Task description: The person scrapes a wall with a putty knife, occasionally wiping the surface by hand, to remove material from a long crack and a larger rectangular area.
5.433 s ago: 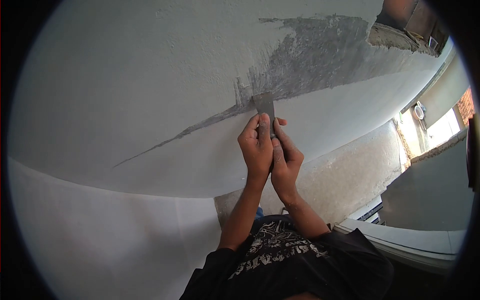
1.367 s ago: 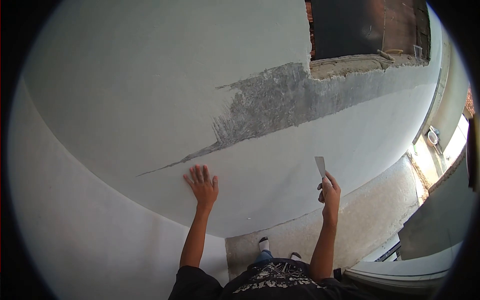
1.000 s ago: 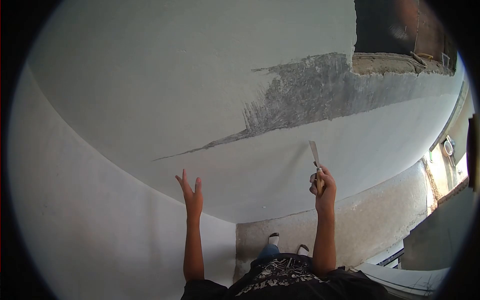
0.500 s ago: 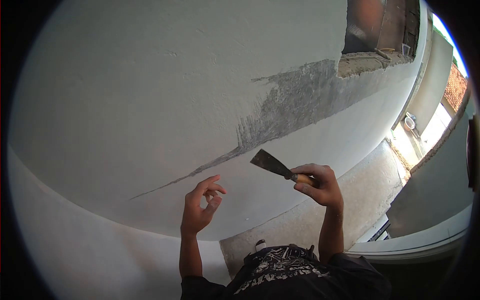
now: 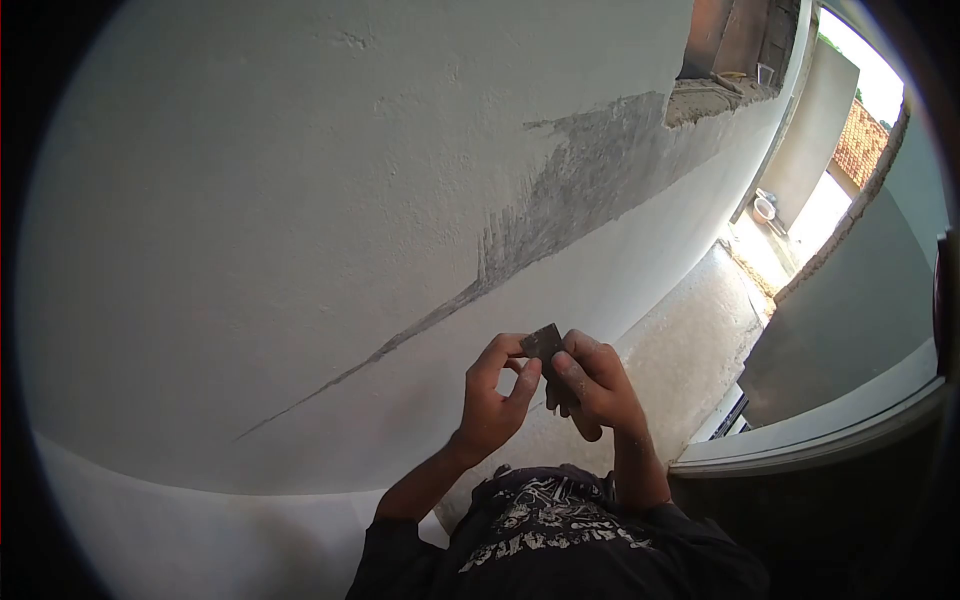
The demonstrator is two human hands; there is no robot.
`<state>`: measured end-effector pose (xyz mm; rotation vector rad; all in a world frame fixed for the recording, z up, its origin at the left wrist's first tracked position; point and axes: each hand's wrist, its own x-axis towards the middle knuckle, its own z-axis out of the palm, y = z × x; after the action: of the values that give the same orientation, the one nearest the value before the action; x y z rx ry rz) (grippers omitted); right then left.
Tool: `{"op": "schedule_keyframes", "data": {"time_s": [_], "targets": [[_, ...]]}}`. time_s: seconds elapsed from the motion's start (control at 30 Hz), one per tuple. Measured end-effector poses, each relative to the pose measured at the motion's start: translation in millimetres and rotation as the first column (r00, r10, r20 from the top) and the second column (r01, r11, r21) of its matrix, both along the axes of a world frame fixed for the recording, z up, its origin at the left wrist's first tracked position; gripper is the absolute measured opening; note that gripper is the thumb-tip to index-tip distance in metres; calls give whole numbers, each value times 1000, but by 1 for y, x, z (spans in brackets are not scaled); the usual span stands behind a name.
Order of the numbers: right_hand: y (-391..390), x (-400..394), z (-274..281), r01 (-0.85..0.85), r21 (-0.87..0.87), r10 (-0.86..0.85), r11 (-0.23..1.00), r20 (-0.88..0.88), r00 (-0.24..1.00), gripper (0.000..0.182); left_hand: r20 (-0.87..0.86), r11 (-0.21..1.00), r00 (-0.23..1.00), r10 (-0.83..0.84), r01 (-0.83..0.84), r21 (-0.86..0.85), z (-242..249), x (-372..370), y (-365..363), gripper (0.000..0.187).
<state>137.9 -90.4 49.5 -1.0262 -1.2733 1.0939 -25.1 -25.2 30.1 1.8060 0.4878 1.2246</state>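
Note:
Between my hands, in front of my chest, is a putty knife (image 5: 543, 343) with its dark flat blade turned upward. My right hand (image 5: 607, 388) is closed around it, thumb pressed on the blade; part of the wooden handle shows below the fingers. My left hand (image 5: 494, 402) pinches the blade's left edge between thumb and forefinger. Ahead of them stands a white wall (image 5: 260, 220) carrying a rough grey patch (image 5: 590, 170), which narrows to a thin streak toward the lower left. Whitish dust marks the fingers.
A rough-edged opening (image 5: 735, 45) is cut in the wall at upper right, with small items on its ledge. A bare concrete floor (image 5: 690, 310) runs toward a bright doorway at right, where a bucket (image 5: 763, 210) stands outside. A pale curved ledge (image 5: 800, 440) lies at lower right.
The putty knife has come down and inward, its blade turning from pointing left to upward. My left hand has moved right and now grips the blade's edge. The view has shifted slightly.

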Motion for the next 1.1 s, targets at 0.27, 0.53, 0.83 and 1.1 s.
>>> {"op": "schedule_keyframes", "data": {"time_s": [0.27,0.53,0.83,1.1], "targets": [[41,-58,-43,204,-13,-201,979,-244,949,23,71,906,978,196,-152,-396,-30,1,-17,23],[69,-68,-36,198,13,-188,980,-244,951,26,120,880,924,364,-299,-370,-31,9,4,27],[80,-57,-25,198,32,-181,980,-284,941,25,139,851,860,491,-439,-289,-28,32,16,26],[88,-47,-30,161,74,-136,984,-261,956,26,152,803,796,587,-546,-239,-23,46,16,24]]}}
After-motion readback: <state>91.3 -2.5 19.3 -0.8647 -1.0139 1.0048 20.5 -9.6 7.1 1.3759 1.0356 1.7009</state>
